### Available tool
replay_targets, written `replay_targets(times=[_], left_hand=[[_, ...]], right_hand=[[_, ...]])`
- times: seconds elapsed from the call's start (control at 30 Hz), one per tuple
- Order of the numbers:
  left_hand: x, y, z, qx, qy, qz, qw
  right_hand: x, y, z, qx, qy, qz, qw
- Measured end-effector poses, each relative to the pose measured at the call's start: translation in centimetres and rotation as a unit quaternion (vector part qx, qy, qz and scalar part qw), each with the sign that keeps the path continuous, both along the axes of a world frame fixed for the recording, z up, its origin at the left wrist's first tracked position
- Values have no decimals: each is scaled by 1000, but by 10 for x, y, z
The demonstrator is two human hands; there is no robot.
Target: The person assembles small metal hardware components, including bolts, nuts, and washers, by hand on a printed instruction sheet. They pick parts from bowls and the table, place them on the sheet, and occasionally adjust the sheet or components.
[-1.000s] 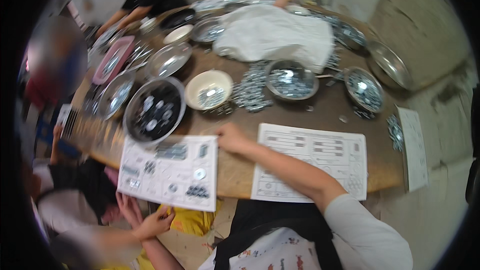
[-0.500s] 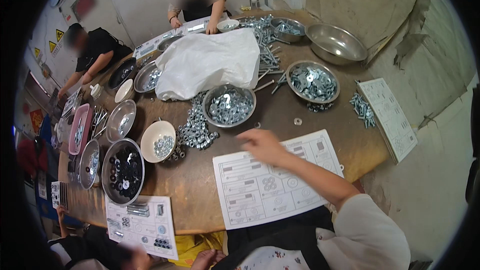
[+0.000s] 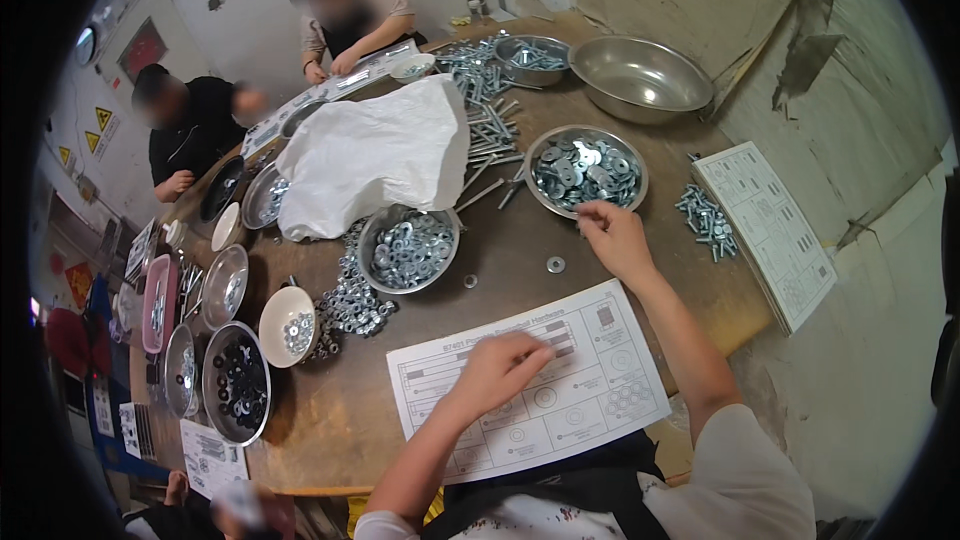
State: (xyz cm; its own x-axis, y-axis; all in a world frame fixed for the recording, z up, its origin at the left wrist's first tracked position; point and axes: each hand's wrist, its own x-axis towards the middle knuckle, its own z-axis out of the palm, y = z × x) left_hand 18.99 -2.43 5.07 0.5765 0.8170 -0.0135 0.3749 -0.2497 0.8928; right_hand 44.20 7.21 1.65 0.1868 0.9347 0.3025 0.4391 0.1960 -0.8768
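Observation:
My right hand (image 3: 617, 243) is at the near rim of a steel bowl of large flat washers (image 3: 585, 175). Its thumb and fingers are drawn together; whatever they pinch, if anything, is too small to make out. Over a white printed card (image 3: 520, 435) in front of me, my left hand (image 3: 500, 372) hovers with its fingers curled together, slightly blurred. I cannot see whether it holds anything. Between that card and the bowls lie a loose washer (image 3: 556, 264) and a small ring-shaped piece (image 3: 470, 281). A steel bowl of smaller washers (image 3: 408, 250) stands left of my right hand.
Heaped nuts (image 3: 350, 302) lie beside a cream bowl (image 3: 272, 340). A white plastic sack (image 3: 375, 155) covers mid-table; long bolts (image 3: 490, 135) lie behind. At right are short bolts (image 3: 708, 222) and a stack of cards (image 3: 765, 230). Black washers fill another bowl (image 3: 236, 390). Co-workers sit around.
My right hand has moved from over the card's far edge to the flat-washer bowl. My left hand has risen from my lap to above the card. The whole view has shifted.

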Motion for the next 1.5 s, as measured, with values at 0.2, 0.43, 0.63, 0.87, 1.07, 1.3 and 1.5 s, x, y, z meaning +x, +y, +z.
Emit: replay_targets(times=[0.2,0.43,0.63,0.87,1.07,1.3,1.5], left_hand=[[62,15,-66,123,-9,-9,992],[56,20,-74,108,-88,-11,990],[53,24,-72,100,-116,-27,988],[50,27,-73,104,-136,-31,985],[51,24,-85,127,-139,-15,982],[46,18,-87,102,-144,-8,984],[49,23,-87,110,-122,-16,986]], right_hand=[[52,43,16,15,-149,-77,986],[10,109,46,38,-265,11,963],[-54,200,20,63,-487,154,857],[-68,232,24,-235,-581,244,740],[-92,217,13,-210,-708,238,631],[-83,219,-15,-57,-699,222,677],[-92,211,2,-95,-629,165,754]])
